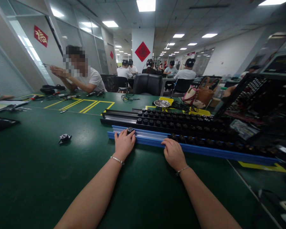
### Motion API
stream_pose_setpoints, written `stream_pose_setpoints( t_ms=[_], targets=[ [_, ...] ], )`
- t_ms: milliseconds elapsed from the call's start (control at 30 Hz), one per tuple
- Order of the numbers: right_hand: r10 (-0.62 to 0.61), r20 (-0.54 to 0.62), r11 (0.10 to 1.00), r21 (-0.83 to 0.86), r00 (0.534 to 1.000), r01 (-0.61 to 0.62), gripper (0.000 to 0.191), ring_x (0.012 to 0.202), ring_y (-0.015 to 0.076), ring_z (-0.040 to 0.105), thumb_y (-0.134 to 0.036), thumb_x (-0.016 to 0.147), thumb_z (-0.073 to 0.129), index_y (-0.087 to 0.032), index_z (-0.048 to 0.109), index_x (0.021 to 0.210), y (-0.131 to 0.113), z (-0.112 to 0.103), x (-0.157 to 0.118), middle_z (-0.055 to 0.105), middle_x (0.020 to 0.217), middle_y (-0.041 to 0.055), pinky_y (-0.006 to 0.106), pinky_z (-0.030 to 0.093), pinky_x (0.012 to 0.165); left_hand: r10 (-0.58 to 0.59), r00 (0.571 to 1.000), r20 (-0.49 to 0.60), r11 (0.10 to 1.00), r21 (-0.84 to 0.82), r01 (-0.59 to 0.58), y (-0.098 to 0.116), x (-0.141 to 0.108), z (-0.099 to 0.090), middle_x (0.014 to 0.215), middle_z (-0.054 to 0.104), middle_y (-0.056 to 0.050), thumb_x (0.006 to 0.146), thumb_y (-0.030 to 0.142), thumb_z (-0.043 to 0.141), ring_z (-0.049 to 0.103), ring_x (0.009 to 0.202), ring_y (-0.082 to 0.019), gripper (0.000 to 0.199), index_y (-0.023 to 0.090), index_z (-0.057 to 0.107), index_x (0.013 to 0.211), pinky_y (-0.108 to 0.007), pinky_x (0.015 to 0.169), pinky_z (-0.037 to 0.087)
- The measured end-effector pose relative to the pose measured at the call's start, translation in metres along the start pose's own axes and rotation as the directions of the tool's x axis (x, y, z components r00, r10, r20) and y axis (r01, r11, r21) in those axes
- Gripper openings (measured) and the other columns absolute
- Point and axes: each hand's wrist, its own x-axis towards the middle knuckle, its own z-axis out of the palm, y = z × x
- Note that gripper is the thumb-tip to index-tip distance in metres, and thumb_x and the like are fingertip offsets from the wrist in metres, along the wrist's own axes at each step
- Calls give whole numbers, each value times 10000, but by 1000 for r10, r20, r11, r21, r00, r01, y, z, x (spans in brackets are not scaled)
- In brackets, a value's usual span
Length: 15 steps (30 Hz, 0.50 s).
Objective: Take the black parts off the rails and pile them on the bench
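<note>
A long blue rail (147, 137) with a shiny inner channel lies across the green table in front of me. My left hand (124, 142) is at its left end, fingers around a small black round part (130, 129) that sits in the channel. Farther right, my right hand (174, 153) has its curled fingertips on the rail's near edge. A row of similar black parts (190, 140) fills the channel from just past my right hand to the right end. One more black part with a metallic top (64, 138) lies loose on the table at left.
Behind the blue rail lie black rails (119, 121) holding more such parts. A metal bowl (162, 103), yellow trays (200, 112) and bags (206, 90) stand beyond. A dark perforated case (243, 105) rises at right. Across the green table (85, 184) sits a person (90, 78).
</note>
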Motion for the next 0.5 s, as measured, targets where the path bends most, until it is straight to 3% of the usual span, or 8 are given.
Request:
stream_pose_setpoints(
  t_ms=[333,500],
  targets=[
    [-7,11,1000,-16,1000,7,276,1028,210,550,-87,793,416,-162,631,949,1,2,-1,644,1065,85,357,398,938,-90,996,-26,996,-15,89,-10,5,3,1267,594,-17,879,394,383,446,1227,-267,358,366,649,1118,-581,1073,161],
    [-11,-1,1000,-12,1000,11,282,1029,210,552,-85,790,412,-169,632,947,3,3,-1,646,1062,83,364,401,936,-95,994,-51,995,-23,93,-16,6,4,1242,611,-17,875,370,387,466,1205,-254,355,351,665,1095,-537,1066,210]
  ],
)
